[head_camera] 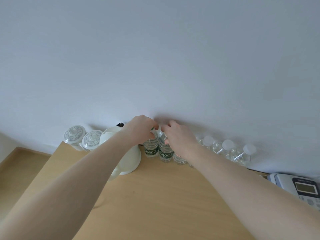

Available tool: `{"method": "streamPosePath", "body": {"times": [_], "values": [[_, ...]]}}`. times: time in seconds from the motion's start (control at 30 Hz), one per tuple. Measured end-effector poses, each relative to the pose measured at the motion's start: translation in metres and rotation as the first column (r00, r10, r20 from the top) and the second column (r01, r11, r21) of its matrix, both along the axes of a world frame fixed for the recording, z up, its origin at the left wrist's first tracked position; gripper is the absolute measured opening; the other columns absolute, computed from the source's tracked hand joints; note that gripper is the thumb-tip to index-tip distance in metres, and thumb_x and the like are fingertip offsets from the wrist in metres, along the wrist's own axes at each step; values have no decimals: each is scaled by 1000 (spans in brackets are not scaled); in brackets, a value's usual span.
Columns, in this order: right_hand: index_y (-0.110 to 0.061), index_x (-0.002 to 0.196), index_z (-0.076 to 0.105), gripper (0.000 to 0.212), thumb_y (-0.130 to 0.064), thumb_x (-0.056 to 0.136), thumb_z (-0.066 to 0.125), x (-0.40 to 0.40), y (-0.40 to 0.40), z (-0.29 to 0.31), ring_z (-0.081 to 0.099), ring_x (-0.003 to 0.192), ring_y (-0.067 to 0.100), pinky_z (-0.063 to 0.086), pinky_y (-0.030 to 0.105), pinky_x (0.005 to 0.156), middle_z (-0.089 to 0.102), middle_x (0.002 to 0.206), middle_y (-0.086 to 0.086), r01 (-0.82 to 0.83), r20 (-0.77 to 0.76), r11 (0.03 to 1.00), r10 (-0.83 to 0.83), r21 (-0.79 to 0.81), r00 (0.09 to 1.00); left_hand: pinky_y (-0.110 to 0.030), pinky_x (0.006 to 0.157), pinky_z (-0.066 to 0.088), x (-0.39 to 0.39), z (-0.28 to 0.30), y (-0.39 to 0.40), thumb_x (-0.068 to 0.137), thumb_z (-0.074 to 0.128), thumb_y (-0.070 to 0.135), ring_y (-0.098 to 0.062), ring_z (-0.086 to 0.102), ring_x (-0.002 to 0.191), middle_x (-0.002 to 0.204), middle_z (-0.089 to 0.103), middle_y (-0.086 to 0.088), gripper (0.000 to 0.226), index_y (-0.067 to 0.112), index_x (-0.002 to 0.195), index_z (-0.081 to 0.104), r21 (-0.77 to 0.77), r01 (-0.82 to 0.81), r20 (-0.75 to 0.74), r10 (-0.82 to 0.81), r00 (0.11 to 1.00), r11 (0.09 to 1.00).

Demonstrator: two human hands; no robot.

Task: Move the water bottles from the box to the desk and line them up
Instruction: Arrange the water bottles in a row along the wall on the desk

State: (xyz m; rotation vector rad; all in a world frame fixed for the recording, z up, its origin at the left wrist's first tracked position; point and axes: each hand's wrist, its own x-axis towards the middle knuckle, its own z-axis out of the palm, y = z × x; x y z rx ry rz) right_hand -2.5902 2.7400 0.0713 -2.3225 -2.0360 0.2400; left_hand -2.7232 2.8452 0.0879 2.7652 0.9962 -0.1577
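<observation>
Several clear water bottles stand in a row along the wall at the back of the wooden desk (155, 196). My left hand (140, 129) grips the top of the leftmost green-labelled bottle (151, 148). Beside it, my right hand (178, 135) grips the neck of a second green-labelled bottle (165, 153). Both bottles stand upright on the desk, close together. Further right stand more bottles with white caps (228, 144), partly hidden by my right forearm. The box is out of view.
A white electric kettle (129, 161) sits just left of the bottles, under my left forearm. Two lidded white cups (75, 135) stand at the back left corner. A desk phone (301, 186) lies at the right edge. The wall is directly behind the row.
</observation>
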Motion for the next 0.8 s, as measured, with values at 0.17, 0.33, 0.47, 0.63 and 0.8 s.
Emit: {"method": "streamPosePath", "body": {"times": [0.17,0.33,0.47,0.63,0.8], "values": [[-14,122,60,30,-18,93,68,0,-2,-5,63,91,36,46,39,68,54,110,9,-1,8,999,1,35,1000,-26,77,33,-1,-2,-1,95,64,23,-22,59,111,120,68,0,34,25,129,66,-7,-9,5,9,1000,1000],[-14,126,53,41,-23,90,72,-2,-4,5,64,97,36,42,37,66,57,113,9,18,16,999,-19,46,1000,-26,77,33,3,-1,-3,96,62,22,-22,59,112,121,67,-2,35,24,130,63,4,-20,-28,20,999,1000],[-23,131,51,60,-50,83,74,8,-29,31,64,101,30,40,35,68,64,115,3,26,46,979,-36,201,998,-29,78,38,4,8,-9,93,65,29,-24,61,112,127,61,4,42,28,134,59,36,-8,-47,9,999,999],[-21,119,67,37,-44,90,67,75,-80,58,57,115,24,45,34,87,66,115,-2,181,-26,944,-180,275,983,-30,77,39,38,16,-40,93,66,31,-23,58,110,127,60,5,40,27,133,59,143,168,135,-188,973,975],[-25,126,62,38,-39,91,64,95,-93,47,52,122,20,43,32,90,63,124,-4,184,-14,979,-184,85,983,-35,88,43,82,6,-69,94,65,33,-23,57,115,122,60,0,41,26,133,59,153,334,56,-345,937,930]]}}
